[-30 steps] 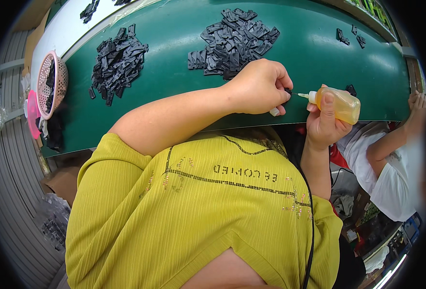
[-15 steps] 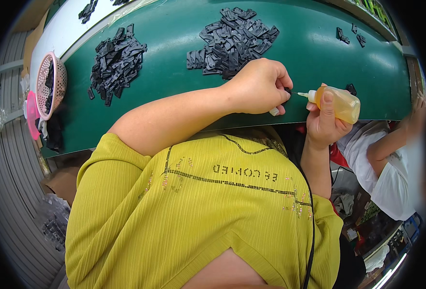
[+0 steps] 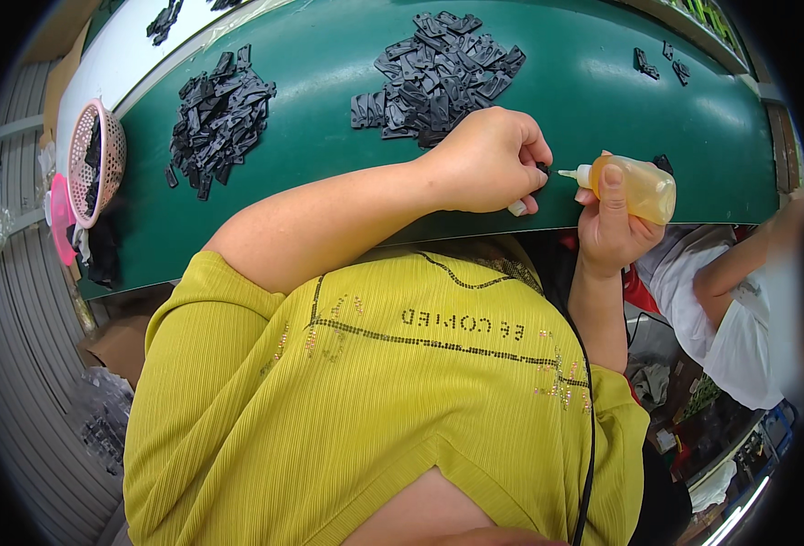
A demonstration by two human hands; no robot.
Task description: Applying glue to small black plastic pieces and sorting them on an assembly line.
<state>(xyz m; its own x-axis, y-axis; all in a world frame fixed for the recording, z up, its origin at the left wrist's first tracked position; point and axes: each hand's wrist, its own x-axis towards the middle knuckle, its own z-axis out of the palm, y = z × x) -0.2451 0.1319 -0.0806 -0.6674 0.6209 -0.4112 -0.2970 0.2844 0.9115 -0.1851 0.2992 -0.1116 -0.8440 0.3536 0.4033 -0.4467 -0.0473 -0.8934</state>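
My left hand point(image 3: 491, 164) is closed in a pinch near the table's front edge. Between its fingertips is a small black piece point(image 3: 544, 170), mostly hidden by the fingers. To its right, my right hand point(image 3: 613, 227) grips a squeeze bottle point(image 3: 649, 193) of translucent amber liquid, tipped on its side. The bottle's thin pale nozzle points left at the black piece, with a narrow gap between them. Beyond my left hand lies a large pile of flat black plastic parts point(image 3: 438, 77); a second pile of similar parts point(image 3: 222, 118) sits farther left.
The green table point(image 3: 320, 127) spans the view. At its left edge stands a pink perforated basket point(image 3: 115, 150) with dark items inside. A few loose black parts point(image 3: 680, 72) lie far right, and one point(image 3: 663, 164) behind the bottle. Another person's arm point(image 3: 734, 264) is at the right.
The bottle has shifted slightly to the right, and its nozzle tip has drawn back a little from the black piece. My left hand has hardly moved.
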